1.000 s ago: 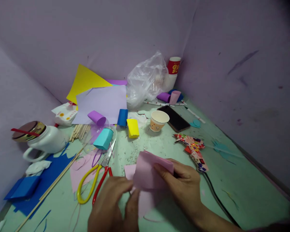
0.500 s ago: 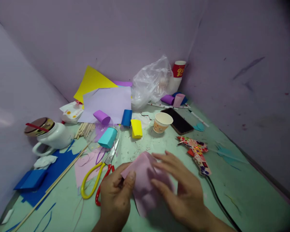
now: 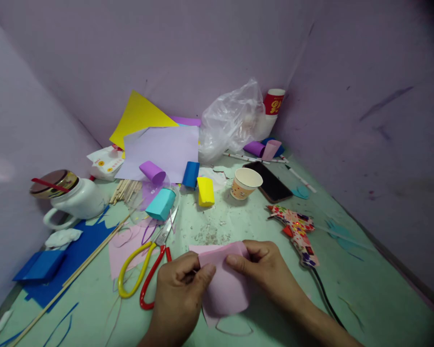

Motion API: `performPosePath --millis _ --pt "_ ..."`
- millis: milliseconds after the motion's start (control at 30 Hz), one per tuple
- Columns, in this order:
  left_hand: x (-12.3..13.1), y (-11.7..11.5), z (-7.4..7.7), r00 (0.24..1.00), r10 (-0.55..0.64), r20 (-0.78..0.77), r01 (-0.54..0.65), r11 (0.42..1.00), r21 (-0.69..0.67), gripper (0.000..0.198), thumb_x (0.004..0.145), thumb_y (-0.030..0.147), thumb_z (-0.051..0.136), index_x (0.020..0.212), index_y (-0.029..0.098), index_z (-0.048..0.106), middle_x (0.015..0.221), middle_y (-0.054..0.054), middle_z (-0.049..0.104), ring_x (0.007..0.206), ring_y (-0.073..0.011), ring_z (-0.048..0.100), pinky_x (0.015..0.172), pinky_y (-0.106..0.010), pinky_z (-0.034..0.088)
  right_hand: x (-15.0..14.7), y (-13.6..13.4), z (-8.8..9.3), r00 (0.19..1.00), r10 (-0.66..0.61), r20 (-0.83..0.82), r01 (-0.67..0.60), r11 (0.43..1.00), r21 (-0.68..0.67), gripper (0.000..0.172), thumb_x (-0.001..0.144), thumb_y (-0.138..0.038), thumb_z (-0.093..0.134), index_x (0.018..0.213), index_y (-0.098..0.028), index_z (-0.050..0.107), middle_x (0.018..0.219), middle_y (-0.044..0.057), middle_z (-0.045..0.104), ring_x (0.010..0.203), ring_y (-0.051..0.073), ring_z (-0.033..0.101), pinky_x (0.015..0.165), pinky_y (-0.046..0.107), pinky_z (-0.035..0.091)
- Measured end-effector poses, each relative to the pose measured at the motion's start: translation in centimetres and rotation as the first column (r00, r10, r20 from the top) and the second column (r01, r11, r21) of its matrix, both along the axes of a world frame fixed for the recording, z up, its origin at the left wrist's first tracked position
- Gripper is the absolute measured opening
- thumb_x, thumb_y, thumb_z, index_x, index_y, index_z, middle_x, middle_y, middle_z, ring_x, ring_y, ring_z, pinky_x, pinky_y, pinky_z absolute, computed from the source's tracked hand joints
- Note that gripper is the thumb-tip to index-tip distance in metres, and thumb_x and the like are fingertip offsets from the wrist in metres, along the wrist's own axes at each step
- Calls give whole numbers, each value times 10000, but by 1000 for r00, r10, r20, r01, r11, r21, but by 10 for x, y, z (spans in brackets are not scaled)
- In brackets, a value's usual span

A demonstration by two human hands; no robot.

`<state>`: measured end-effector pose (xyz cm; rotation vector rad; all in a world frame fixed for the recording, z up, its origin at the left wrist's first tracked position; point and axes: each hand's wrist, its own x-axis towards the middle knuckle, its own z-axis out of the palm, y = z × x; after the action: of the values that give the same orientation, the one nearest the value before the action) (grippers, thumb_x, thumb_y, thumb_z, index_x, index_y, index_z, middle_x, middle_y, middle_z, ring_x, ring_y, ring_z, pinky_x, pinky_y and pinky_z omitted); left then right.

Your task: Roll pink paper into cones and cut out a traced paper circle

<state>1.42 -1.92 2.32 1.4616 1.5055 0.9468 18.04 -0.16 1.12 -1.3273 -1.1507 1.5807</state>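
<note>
Both my hands pinch one piece of pink paper (image 3: 226, 286), curled into a loose roll low over the green table (image 3: 365, 284). My left hand (image 3: 179, 296) grips its left edge with thumb and curled fingers. My right hand (image 3: 264, 267) holds the top right edge, thumb laid across the front. Just left of my left hand lie scissors (image 3: 144, 270) with one yellow and one red handle. A patterned glue gun (image 3: 296, 231) lies to the right of my right hand, its black cord running toward me.
Behind the hands: a paper cup (image 3: 245, 183), a phone (image 3: 271, 180), yellow (image 3: 205, 191), teal (image 3: 161, 204), blue (image 3: 191, 174) and purple (image 3: 152, 172) paper rolls, paper sheets (image 3: 162, 149), a plastic bag (image 3: 233, 120). At left a white jug (image 3: 72, 200), blue foam (image 3: 75, 255), wooden sticks (image 3: 90, 260).
The pink paper has gone from a flat fold to a curled roll. My right hand went from lying open over it to pinching its top edge; my left thumb stays on the left edge.
</note>
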Motion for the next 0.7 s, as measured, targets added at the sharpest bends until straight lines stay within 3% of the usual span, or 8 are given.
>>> performPosePath --millis 200,300,367,400,433,500,567,700 --pt "3 -1 -5 994 36 -100 -34 999 22 284 783 321 555 557 160 617 507 23 486 505 -100 429 461 -204 322 -1 2 -1 998 56 -23 -56 997 -44 345 659 -426 689 714 -86 683 610 33 577 557 117 467 495 224 377" --pt "-4 3 -2 982 -55 -182 49 998 -40 279 795 346 533 615 170 652 555 9 577 527 -116 507 481 -207 377 -1 1 -5 998 34 -49 -37 997 -71 367 661 -446 686 695 -81 667 589 34 574 536 114 466 485 228 376" --pt "-21 5 -2 945 -136 -298 116 990 -83 275 802 402 520 763 185 685 668 -11 662 608 -146 595 552 -222 453 0 1 -8 998 15 -54 -21 995 -102 355 658 -434 688 677 -81 655 589 44 585 528 120 485 481 233 379" --pt "-32 5 -3 908 -167 -384 140 985 -97 305 809 427 504 883 191 683 762 -29 694 680 -170 634 618 -248 491 1 2 -9 999 9 -48 -15 993 -118 348 656 -426 687 673 -81 654 592 50 594 525 124 497 476 234 380" --pt "-45 5 -5 861 -122 -494 103 993 -66 372 814 450 480 1004 182 654 855 -58 704 760 -201 653 696 -295 513 2 2 -10 999 5 -41 -11 991 -132 342 655 -419 686 673 -79 656 593 57 602 522 128 507 471 235 381" --pt "-70 2 -13 675 -63 -735 21 998 -66 432 840 388 406 1146 144 587 1050 -131 667 921 -281 633 779 -407 506 3 3 -11 999 3 -34 -8 989 -149 334 660 -404 682 691 -71 670 593 63 611 515 128 516 460 229 378" --pt "-88 -2 -21 536 -126 -835 9 990 -144 471 837 312 383 1233 98 521 1127 -177 620 1000 -315 598 822 -451 487 4 3 -10 999 9 -41 -15 988 -155 327 664 -393 680 703 -68 682 589 62 612 507 120 513 450 220 372" --pt "-91 -4 -25 464 -160 -871 -15 982 -189 502 806 164 346 1289 80 451 1195 -193 574 1043 -300 585 857 -423 472 4 2 -8 998 22 -56 -30 988 -150 319 651 -398 694 679 -80 687 565 48 599 491 108 498 426 208 366"
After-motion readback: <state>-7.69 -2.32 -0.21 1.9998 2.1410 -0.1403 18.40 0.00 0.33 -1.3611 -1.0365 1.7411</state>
